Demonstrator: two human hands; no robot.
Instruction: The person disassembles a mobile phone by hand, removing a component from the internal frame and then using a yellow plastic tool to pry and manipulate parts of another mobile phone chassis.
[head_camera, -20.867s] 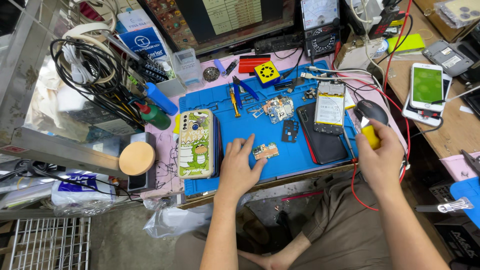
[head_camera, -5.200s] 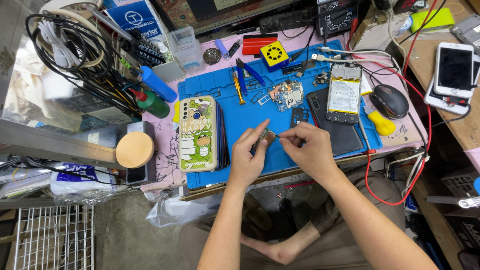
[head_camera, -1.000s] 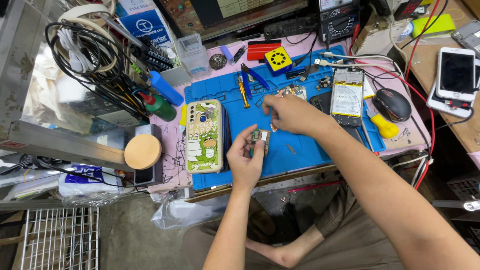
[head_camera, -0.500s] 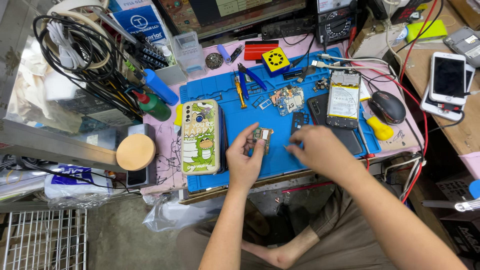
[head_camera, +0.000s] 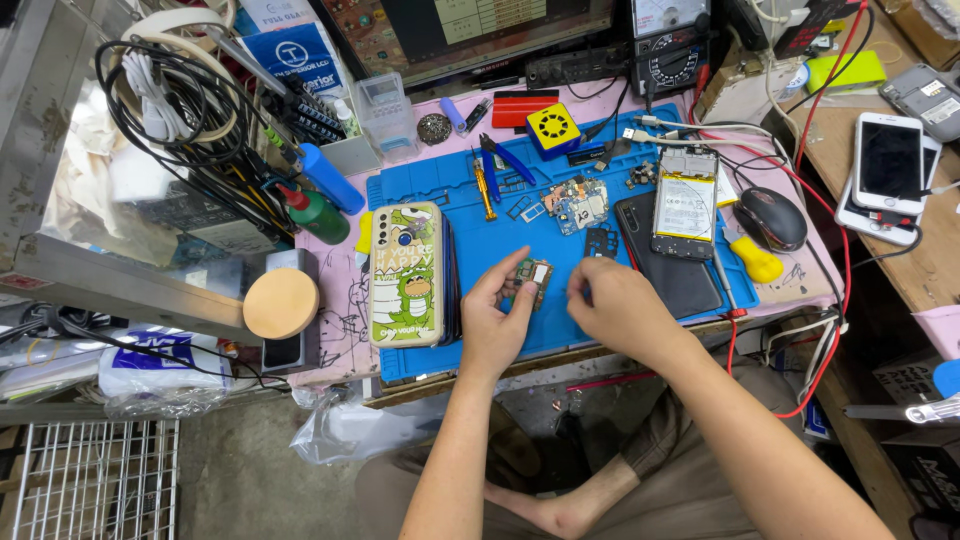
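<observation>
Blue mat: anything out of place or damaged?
Nothing spilled. An opened phone lies battery-up across a dark back cover, loose boards beside it. Left hand pinches a small board; right hand alongside.

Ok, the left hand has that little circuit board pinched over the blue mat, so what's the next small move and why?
Probably bring the right hand the last bit across to the board. The left hand holds it pinched above the blue mat, and the right hand hovers just beside it, fingers curled as if gripping something small, though what it holds can't be made out.
</observation>
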